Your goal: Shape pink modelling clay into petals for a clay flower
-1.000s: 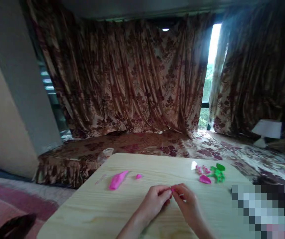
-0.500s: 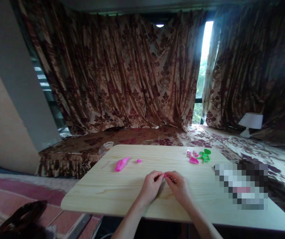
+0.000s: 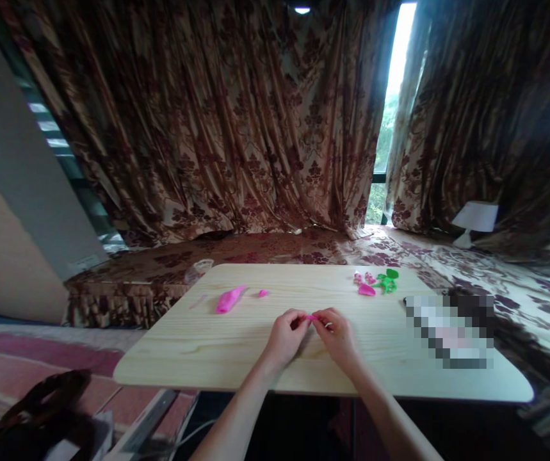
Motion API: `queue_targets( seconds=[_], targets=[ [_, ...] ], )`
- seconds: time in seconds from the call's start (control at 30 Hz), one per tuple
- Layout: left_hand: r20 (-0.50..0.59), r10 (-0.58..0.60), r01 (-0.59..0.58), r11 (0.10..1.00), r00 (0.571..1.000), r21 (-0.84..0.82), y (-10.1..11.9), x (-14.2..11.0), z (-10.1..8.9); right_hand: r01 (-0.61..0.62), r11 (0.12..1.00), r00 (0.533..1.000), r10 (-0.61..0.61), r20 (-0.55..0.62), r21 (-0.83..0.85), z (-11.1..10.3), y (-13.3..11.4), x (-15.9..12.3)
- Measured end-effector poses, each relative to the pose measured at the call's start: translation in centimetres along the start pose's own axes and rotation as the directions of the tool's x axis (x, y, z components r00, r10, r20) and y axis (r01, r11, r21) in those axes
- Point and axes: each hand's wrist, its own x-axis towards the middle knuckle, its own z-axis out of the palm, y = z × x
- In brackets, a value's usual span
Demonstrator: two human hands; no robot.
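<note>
Over the middle of the pale wooden table, my left hand [image 3: 290,333] and my right hand [image 3: 334,330] meet at the fingertips. Both pinch a small pink piece [image 3: 311,317] that looks like modelling clay; fingers cover much of it. Beyond them to the left lies a small pink lump [image 3: 263,293]. Further left is a larger pink bundle [image 3: 230,299], seemingly clay in a wrapper. At the back right sit a flat pink petal-like piece [image 3: 366,290], small pink-and-white pieces [image 3: 363,278] and green leaf-like pieces [image 3: 388,282].
The table [image 3: 178,358] has rounded corners. A blurred-out, dark-edged object [image 3: 450,333] lies on its right side. A clear plastic container [image 3: 199,271] stands by the far left corner. Behind are a draped ledge, a white lamp [image 3: 476,221] and patterned curtains [image 3: 255,128].
The view has tipped downward, so everything sits higher in the picture. Both hands stay together on the pink piece, with a little more of it showing between the fingertips.
</note>
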Motion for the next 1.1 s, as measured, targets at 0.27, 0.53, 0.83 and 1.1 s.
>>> queue_targets(
  seconds=[0.27,0.53,0.83,1.1],
  targets=[
    [0.01,0.009,-0.008,1.0,1.0,-0.007,0.1,-0.1,0.2,0.005,1.0,1.0,-0.006,-0.03,-0.03,-0.3,-0.1,0.0],
    [0.008,0.041,-0.042,0.999,0.999,0.018,0.1,-0.2,0.1,0.033,0.998,0.999,-0.034,-0.026,-0.049,-0.3,-0.8,0.0],
    [0.036,0.059,-0.061,0.997,0.998,0.047,0.1,-0.1,0.0,0.06,0.996,0.998,-0.062,-0.025,-0.066,-0.6,-0.7,0.1],
    [0.04,0.063,-0.066,0.995,0.997,0.076,0.3,-0.3,0.0,0.068,0.996,0.997,-0.069,-0.016,-0.056,-0.5,-0.9,0.1]
  ],
)
